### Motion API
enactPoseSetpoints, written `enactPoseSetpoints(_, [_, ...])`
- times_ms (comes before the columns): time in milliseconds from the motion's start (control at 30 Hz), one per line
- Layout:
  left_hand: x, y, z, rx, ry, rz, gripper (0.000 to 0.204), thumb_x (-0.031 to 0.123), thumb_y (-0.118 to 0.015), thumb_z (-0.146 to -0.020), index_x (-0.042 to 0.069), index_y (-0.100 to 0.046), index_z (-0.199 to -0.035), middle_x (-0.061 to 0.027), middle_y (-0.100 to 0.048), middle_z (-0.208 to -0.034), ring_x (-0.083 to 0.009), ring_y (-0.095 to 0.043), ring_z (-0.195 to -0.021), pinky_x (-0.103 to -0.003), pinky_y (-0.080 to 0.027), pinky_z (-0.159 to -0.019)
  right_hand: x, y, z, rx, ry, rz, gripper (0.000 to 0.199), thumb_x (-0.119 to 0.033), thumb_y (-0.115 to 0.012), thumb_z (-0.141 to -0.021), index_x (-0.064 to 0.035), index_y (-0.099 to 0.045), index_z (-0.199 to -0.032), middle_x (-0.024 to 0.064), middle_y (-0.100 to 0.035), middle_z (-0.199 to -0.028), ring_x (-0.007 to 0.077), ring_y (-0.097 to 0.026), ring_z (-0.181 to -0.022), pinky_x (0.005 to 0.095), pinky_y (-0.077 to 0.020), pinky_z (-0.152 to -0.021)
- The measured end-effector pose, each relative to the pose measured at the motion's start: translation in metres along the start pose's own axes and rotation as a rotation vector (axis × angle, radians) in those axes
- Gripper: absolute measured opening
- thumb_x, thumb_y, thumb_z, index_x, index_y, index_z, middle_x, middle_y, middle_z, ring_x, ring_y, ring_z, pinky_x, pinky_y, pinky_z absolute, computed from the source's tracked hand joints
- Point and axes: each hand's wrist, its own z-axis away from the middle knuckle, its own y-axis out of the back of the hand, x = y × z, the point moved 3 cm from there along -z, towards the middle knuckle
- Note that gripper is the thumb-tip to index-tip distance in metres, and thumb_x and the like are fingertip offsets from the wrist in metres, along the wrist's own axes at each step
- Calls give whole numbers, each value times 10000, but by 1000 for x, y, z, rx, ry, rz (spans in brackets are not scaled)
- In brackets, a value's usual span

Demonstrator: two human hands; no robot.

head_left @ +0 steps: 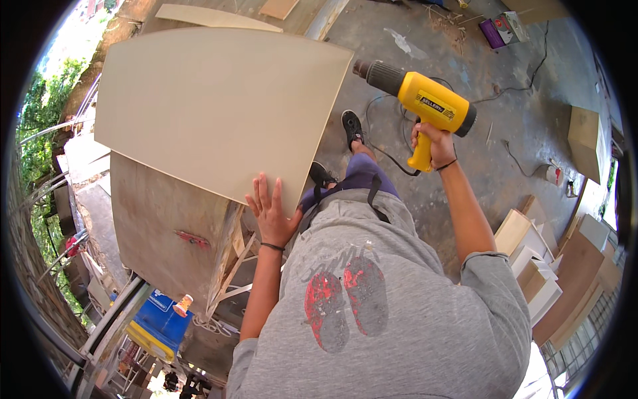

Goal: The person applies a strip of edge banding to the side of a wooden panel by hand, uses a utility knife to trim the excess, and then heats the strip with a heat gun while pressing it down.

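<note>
Board (212, 113) lies at upper left of frame, on table (156, 219). Left hand (272, 209) rests at board's lower right corner. Heat gun (432, 100) sits in right hand (435, 143), right of board. Carton (503, 30) lies at upper right, tub (159, 319) at lower left, wooden boxes (524, 234) at lower right.

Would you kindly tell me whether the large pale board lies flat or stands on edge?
Flat: the pale board lies broad face up on the brown table, the left hand resting on it near one corner.
</note>
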Motion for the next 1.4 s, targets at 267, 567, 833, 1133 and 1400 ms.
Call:
enactPoseSetpoints(267, [-15,13,14,-26,-115,52,813,314,-709,-655,126,-396,-1381,-155,-238,-1512,-325,-179,-1418,-518,-114,-1122,42,-18,51,-20,-1,-30,183,-82,-630,-761,25,-562,-892,86,-577,-669,177,-558,-538,282,-455,-527])
enactPoseSetpoints(567, [-22,24,9,-44,-212,66,813,396,-747,-651,111,-452,-1354,-133,-272,-1506,-296,-219,-1408,-479,-189,-1110,93,-27,110,-53,-65,3,186,-69,-630,-761,18,-575,-917,94,-592,-696,180,-569,-564,288,-456,-539])
enactPoseSetpoints(833, [-41,34,3,-49,-305,277,604,392,-669,-790,63,-526,-1276,-114,-409,-1433,-286,-330,-1360,-447,-232,-1095,127,-31,160,-76,-222,75,188,-56,-641,-744,-4,-592,-918,63,-588,-722,157,-567,-610,281,-460,-564])
enactPoseSetpoints(1133, [-52,35,-15,-34,-238,604,318,220,-482,-950,36,-590,-1186,-81,-558,-1301,-267,-436,-1295,-425,-277,-1076,139,-39,190,-316,-11,285,218,-39,-655,-758,-32,-638,-975,34,-650,-862,142,-603,-735,293,-483,-650])
enactPoseSetpoints(1400, [-51,34,-20,-36,-226,577,312,216,-460,-961,43,-594,-1184,-76,-562,-1295,-262,-436,-1295,-432,-251,-1090,151,-22,185,-333,-151,236,328,-26,-649,-772,-47,-614,-1097,51,-647,-1036,204,-608,-950,335,-484,-801])
